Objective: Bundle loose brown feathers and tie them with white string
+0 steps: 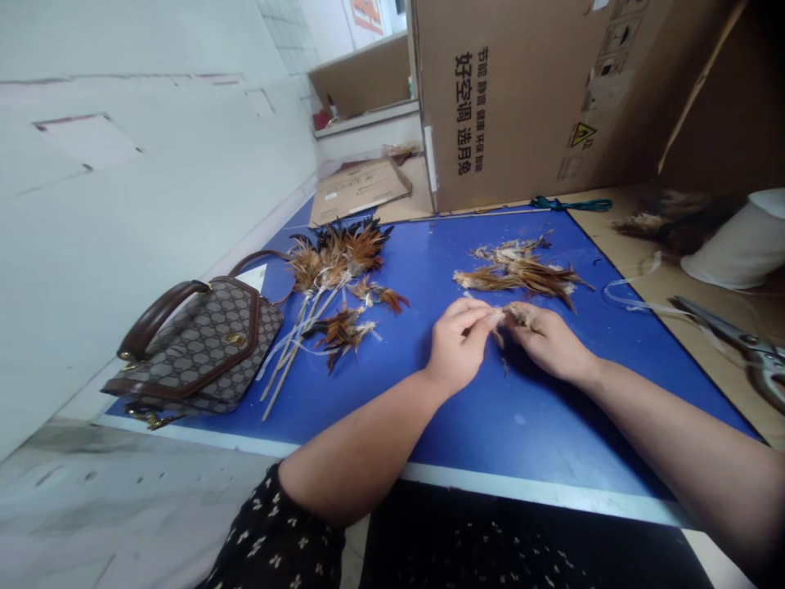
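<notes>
Over the blue table mat (pixel 392 393) my two hands meet, fingertips nearly touching. My right hand (pixel 545 337) is closed around a small tuft of brown and tan feathers (pixel 521 317). Pinched in my left hand (pixel 463 339) is a pale, fluffy end that seems to belong to the same feathers; its exact shape is too small to make out. Just beyond my hands lies a loose pile of brown feathers (pixel 521 276). To the left, several feather bunches on sticks (pixel 337 258) rest on the mat, with smaller feather tufts (pixel 343 331) beside them.
A patterned handbag (pixel 208 348) stands at the left edge. Scissors (pixel 736 339) and a white spool (pixel 739 237) lie at the right. A large cardboard box (pixel 527 98) rises behind, with a teal cord (pixel 570 204) before it. Flat cardboard (pixel 361 190) lies at the back.
</notes>
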Tool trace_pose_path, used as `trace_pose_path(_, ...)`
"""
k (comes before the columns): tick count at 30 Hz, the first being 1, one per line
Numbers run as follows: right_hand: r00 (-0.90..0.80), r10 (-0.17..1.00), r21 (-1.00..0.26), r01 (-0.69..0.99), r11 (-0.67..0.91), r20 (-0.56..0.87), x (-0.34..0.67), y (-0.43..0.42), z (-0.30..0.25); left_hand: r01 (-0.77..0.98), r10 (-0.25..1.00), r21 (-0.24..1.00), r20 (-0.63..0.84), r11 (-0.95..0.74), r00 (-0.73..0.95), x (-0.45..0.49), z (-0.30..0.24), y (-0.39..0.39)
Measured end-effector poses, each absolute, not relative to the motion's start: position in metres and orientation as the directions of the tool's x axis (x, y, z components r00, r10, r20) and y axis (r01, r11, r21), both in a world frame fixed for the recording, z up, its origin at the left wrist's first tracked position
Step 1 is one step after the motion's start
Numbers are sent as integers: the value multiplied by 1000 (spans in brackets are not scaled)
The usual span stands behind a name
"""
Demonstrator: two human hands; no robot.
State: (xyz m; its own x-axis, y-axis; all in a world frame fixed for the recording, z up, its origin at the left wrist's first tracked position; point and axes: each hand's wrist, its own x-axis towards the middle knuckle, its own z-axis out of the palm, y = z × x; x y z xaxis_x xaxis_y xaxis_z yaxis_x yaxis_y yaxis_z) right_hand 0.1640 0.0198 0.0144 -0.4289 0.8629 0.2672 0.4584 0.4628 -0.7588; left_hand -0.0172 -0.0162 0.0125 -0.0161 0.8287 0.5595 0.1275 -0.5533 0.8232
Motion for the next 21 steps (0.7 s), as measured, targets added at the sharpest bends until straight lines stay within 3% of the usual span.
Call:
trace_pose_path(3, -455, 858, -742, 484, 463, 238, 163, 19, 11, 231, 754, 732, 657, -641, 11, -14, 12, -19)
trace_pose_path(11, -455, 875, -569, 681, 461, 164, 160, 13, 6, 285, 720, 682, 692, -673, 46, -9, 7, -19)
trace_pose_path(21, -476, 848, -612, 606, 509, 234, 160, 13, 4, 426, 645, 537, 747, -728, 161, -9, 7, -20)
